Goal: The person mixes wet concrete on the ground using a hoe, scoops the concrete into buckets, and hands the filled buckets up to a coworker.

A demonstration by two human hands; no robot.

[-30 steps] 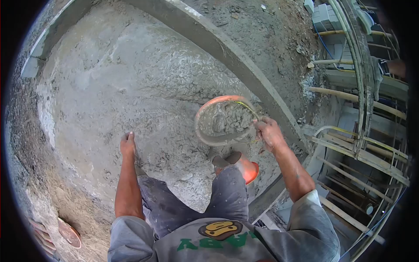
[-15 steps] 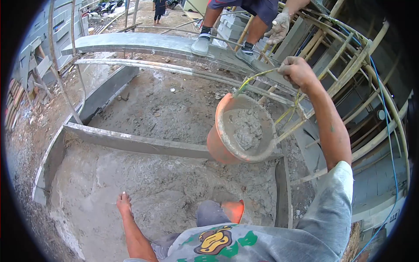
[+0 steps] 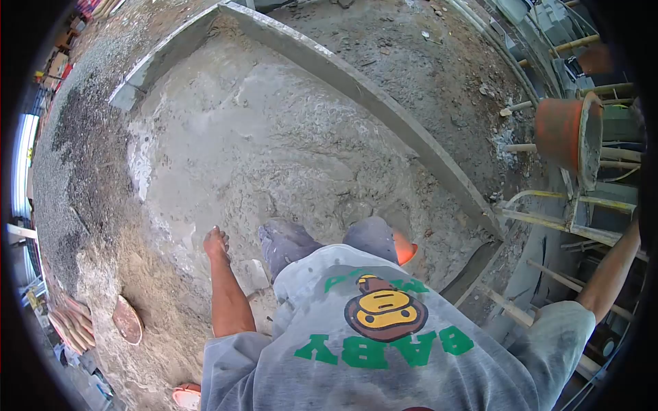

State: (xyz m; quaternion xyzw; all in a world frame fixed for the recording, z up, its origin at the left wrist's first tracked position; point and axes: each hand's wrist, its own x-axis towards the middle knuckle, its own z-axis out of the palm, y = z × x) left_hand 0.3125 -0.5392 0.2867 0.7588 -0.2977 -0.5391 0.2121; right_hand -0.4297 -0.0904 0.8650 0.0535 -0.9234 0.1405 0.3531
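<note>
My left hand (image 3: 216,243) hangs over the grey wet mortar bed (image 3: 233,137), its fingers loosely curled with nothing visible in them. On the right my forearm (image 3: 611,270) reaches up into the dark border of the view, so my right hand is cut off. Above that forearm hangs an orange bucket (image 3: 558,133), smeared with cement and seen from its side with the mouth turned to the right; what holds it is hidden. Beside my knee, part of a second orange thing (image 3: 404,248) shows, mostly covered by my leg.
Low grey boards (image 3: 370,92) frame the mortar. Bamboo poles (image 3: 548,222) and scaffolding stand close on my right. A gravel heap (image 3: 79,157) lies left, and an orange-rimmed pan (image 3: 128,320) rests on sandy ground. Another person's limb (image 3: 595,60) shows at upper right.
My view has swung left and down. The bucket, whose cord handle my right hand gripped, now appears at the far right edge. My right hand has left the view; my left stays low.
</note>
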